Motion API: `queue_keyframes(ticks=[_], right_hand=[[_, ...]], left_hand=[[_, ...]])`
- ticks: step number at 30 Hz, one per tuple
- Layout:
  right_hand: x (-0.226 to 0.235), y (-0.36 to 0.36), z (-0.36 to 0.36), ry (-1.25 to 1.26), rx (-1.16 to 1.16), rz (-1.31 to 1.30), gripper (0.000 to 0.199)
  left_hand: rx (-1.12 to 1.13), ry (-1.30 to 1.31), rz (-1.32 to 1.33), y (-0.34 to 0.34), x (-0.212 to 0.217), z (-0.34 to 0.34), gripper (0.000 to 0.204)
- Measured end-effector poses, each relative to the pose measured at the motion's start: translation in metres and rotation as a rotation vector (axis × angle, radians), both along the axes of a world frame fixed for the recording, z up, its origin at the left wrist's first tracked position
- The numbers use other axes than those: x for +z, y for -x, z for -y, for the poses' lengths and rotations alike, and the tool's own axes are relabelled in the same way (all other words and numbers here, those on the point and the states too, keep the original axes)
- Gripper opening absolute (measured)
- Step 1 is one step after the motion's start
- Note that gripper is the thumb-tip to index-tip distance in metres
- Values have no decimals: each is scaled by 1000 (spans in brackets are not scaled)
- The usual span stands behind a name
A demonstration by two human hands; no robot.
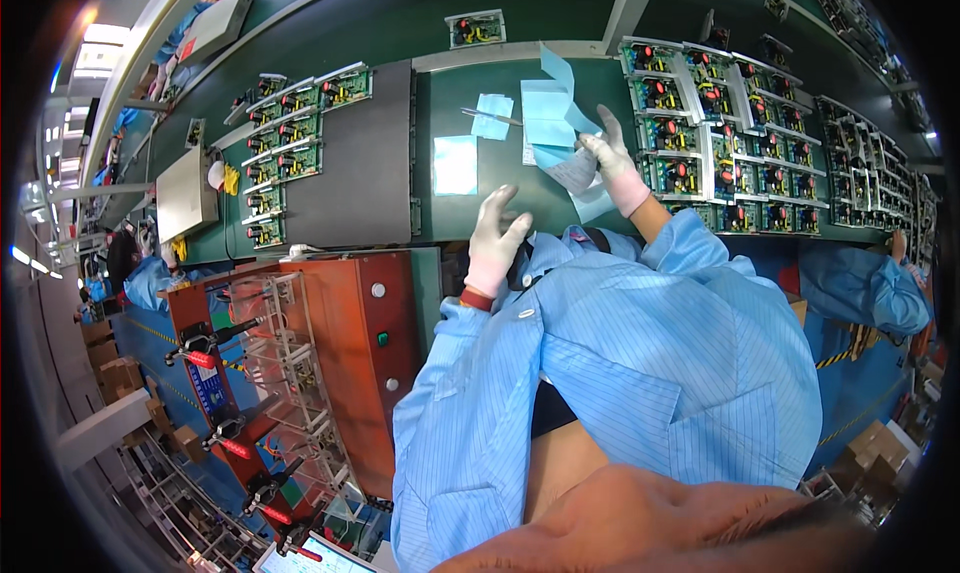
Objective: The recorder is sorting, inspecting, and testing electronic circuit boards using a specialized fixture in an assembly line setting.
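Note:
My right hand (615, 165), in a white glove, pinches the edge of some light blue paper sheets (548, 123). The sheets stand partly lifted and curled, and a lower one (572, 171) bears printing. My left hand (494, 239), also gloved, hovers over the table's near edge with its fingers curved apart and nothing in them. Left of the sheets, a slim pen (484, 115) lies across a small blue slip (494, 128). A paler blue slip (455, 165) rests closer to me.
Rows of circuit boards (668, 133) crowd the table to the right, with more boards (300, 131) beyond a dark mat (365, 163) on the left. A red cabinet (345, 323) with clamps stands at my left. Another person's blue sleeve (865, 285) shows at far right.

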State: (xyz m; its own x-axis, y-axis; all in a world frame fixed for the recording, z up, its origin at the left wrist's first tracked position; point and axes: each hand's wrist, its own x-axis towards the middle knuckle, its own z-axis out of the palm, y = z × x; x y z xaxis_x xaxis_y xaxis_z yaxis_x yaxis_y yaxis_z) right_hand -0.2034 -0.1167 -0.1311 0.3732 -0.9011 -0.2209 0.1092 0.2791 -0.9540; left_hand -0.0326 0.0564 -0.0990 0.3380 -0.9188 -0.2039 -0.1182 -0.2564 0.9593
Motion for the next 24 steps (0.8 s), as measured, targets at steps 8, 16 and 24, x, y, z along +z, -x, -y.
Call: queue_keyframes(ticks=[8,16,24], right_hand=[[39,-12,-14,21,94,-38,73],[33,-7,-10,-46,103,19,67],[-36,23,4,-258,-254,-118,53]], left_hand=[[-99,120,632,14,-9,49,61],[103,4,462,8,-22,73,71],[149,-294,175,-5,-77,76,75]])
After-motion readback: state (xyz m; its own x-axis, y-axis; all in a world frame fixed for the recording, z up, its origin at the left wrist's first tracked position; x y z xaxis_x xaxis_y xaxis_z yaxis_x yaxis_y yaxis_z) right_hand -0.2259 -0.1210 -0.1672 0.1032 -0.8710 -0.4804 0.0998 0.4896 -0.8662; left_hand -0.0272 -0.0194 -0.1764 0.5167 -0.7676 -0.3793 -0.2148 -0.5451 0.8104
